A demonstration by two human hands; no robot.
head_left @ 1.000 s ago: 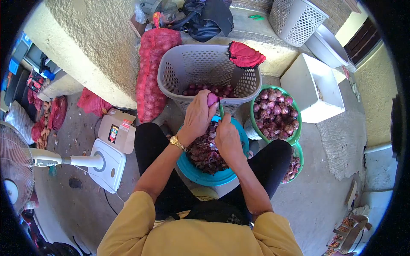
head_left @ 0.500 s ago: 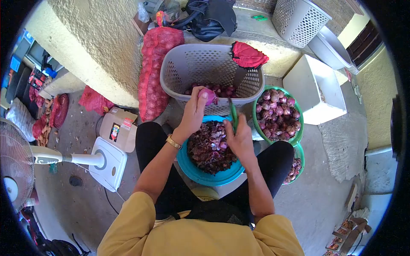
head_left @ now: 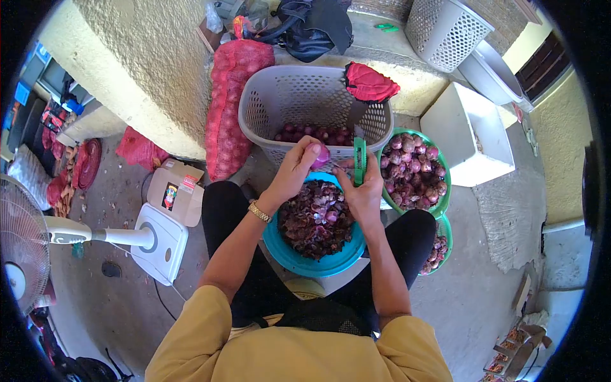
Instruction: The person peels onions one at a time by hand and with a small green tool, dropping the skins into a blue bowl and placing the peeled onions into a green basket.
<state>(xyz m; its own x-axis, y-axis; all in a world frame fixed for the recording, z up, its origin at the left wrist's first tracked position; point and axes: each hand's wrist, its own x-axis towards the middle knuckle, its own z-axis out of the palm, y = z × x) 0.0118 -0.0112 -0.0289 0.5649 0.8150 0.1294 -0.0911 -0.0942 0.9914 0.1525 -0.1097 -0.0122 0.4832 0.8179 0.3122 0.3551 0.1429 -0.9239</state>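
A peeled purple onion (head_left: 320, 156) is held in my left hand (head_left: 297, 167), above the back rim of a blue basin (head_left: 273, 245). My right hand (head_left: 364, 194) grips a green-handled knife (head_left: 360, 159), its blade pointing up and away from me. Dark onion skins (head_left: 302, 226) fill the basin between my legs, with a few onions among them. Behind the basin stands a grey perforated basket (head_left: 293, 79) with purple onions (head_left: 324, 135) at its bottom. To the right, a green basket (head_left: 449, 191) is full of unpeeled onions (head_left: 414, 169).
A red net sack of onions (head_left: 232, 108) leans left of the grey basket. A red and black cloth (head_left: 371, 83) hangs on its rim. At the right is a white box (head_left: 468, 137); a fan (head_left: 25, 242) and cardboard box (head_left: 175, 191) are at the left.
My left hand has moved slightly right and down with the onion. The knife has turned from edge-on to flat side showing, and my right hand has shifted a little right.
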